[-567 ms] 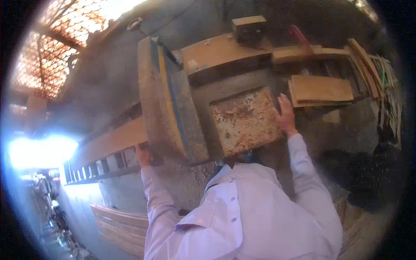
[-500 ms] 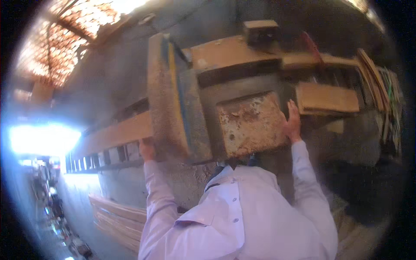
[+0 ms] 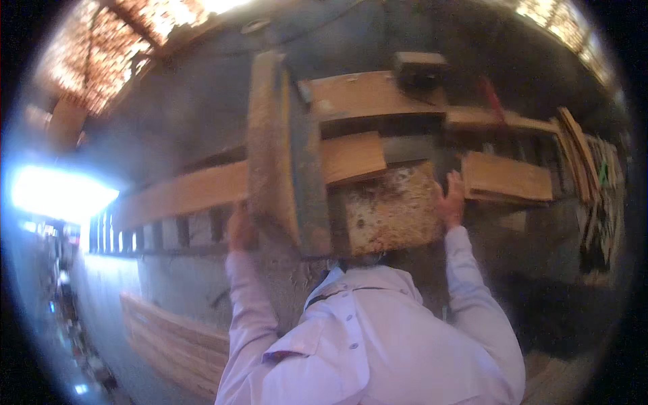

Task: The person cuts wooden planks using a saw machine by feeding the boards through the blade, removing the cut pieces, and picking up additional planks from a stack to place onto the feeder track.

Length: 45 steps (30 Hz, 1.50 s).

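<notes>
A long wooden plank lies to the left of an upright machine body with blue and yellow stripes. Out of the machine's right side sticks a board end, over a worn, rusty metal plate; the machine hides whether both are one piece. My left hand is at the plank's near edge, beside the machine; blur hides its fingers. At the right edge of the metal plate is my right hand, its fingers stretched and apart, holding nothing.
Short boards lie stacked to the right of the plate. A dark block with a pale top stands behind. Long strips lean at far right. More planks lie low on the left.
A board end now shows on the machine's right side, over the metal plate, where none showed before. My right hand remains at the plate's edge. The whole view has shifted slightly.
</notes>
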Each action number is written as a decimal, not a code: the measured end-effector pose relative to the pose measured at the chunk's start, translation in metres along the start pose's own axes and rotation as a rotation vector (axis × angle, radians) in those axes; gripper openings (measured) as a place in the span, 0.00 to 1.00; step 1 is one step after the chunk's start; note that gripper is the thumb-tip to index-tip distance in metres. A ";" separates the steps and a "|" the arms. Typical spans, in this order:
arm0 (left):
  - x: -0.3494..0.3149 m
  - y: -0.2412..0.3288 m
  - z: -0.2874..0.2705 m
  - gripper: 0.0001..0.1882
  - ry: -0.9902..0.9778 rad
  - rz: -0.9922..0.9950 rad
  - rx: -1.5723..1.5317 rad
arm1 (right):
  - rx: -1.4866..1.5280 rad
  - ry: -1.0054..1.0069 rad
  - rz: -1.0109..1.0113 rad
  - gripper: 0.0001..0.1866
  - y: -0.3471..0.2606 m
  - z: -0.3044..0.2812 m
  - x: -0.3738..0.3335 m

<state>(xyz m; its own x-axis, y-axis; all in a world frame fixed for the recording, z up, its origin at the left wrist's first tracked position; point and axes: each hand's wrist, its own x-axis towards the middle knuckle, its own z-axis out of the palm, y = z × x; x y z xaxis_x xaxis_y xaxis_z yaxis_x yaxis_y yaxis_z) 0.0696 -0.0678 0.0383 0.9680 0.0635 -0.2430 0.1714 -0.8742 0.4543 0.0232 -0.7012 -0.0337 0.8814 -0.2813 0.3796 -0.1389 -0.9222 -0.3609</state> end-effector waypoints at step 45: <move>0.053 -0.056 0.042 0.18 0.307 0.021 -0.618 | 0.111 0.076 0.406 0.37 -0.039 0.016 0.075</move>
<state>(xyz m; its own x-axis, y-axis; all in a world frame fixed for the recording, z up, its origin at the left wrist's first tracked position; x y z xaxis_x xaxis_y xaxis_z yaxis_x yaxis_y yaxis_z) 0.1031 -0.0360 -0.0363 0.9647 0.2627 -0.0170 0.1374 -0.4472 0.8838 0.1018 -0.6826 -0.0048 0.7287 -0.6383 0.2483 -0.4148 -0.6998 -0.5816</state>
